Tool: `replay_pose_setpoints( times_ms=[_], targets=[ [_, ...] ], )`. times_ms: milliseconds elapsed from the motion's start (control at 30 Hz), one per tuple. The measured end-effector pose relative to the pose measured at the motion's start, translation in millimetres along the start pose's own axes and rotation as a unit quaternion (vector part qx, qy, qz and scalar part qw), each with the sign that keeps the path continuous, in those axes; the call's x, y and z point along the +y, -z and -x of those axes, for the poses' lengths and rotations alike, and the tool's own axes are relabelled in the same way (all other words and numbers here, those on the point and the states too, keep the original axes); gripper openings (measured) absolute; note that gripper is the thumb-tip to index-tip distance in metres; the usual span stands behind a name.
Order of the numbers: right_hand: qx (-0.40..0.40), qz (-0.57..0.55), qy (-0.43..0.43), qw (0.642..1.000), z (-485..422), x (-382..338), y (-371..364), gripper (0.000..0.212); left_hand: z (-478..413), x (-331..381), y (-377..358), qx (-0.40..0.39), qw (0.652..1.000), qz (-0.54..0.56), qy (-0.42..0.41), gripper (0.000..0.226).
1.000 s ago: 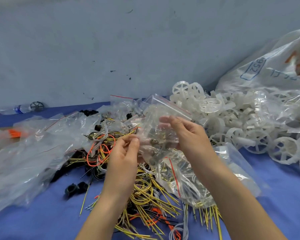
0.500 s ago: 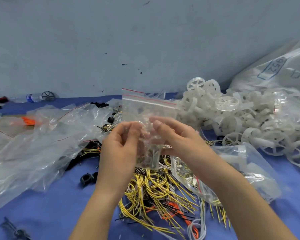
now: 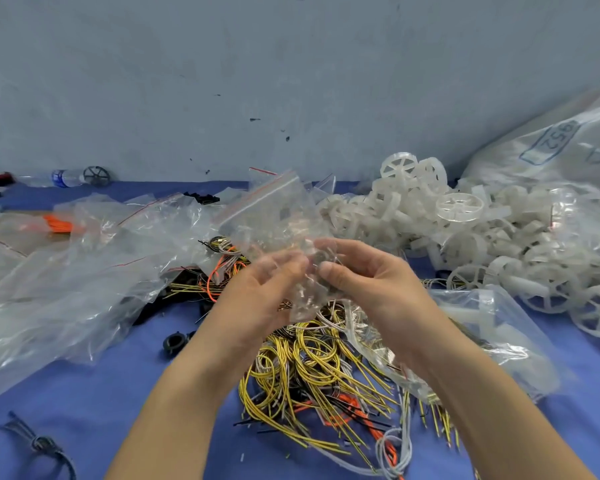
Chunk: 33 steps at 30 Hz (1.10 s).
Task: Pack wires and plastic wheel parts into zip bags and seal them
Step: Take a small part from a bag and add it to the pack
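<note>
Your left hand (image 3: 260, 292) & right hand (image 3: 371, 282) both pinch the lower part of a small clear zip bag (image 3: 278, 220), held up over the yellow wire pile (image 3: 312, 358) at centre of the blue table (image 3: 84, 410); its red-striped top tilts up-left, contents too blurred to tell. White plastic wheels (image 3: 465, 233) heaped to the right against a big printed sack (image 3: 551, 150), w/ another bag of parts (image 3: 499, 327) lying under your right forearm. Loose empty bags (image 3: 66, 278) spread at left, black ring (image 3: 174, 342) just beside them, orange wires (image 3: 58, 223) further back.
</note>
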State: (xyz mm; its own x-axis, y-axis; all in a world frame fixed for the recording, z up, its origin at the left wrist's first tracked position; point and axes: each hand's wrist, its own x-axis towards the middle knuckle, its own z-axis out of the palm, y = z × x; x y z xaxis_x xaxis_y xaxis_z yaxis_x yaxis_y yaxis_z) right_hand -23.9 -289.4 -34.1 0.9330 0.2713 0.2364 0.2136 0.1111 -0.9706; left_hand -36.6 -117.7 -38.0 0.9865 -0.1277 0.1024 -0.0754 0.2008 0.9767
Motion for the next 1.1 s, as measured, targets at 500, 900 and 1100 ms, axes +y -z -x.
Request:
replay_pose_setpoints(
  times_ms=[500, 900, 1100],
  targets=[
    [0.145, 0.275, 0.082, 0.947, 7, -19, 71, 0.029, -5, -11, 3, 0.078, 0.994, 0.013, 0.071, 0.022],
    [-0.106, 0.603, 0.057, 0.789, 19, 2, 57, 0.059, 2, -16, -14, 0.04, 0.979, -0.101, 0.172, 0.014],
    [-0.078, 0.592, 0.067, 0.799, 21, 3, 62, 0.046, 1, -18, -21, 0.021, 0.982, -0.039, 0.182, 0.015]
  ],
)
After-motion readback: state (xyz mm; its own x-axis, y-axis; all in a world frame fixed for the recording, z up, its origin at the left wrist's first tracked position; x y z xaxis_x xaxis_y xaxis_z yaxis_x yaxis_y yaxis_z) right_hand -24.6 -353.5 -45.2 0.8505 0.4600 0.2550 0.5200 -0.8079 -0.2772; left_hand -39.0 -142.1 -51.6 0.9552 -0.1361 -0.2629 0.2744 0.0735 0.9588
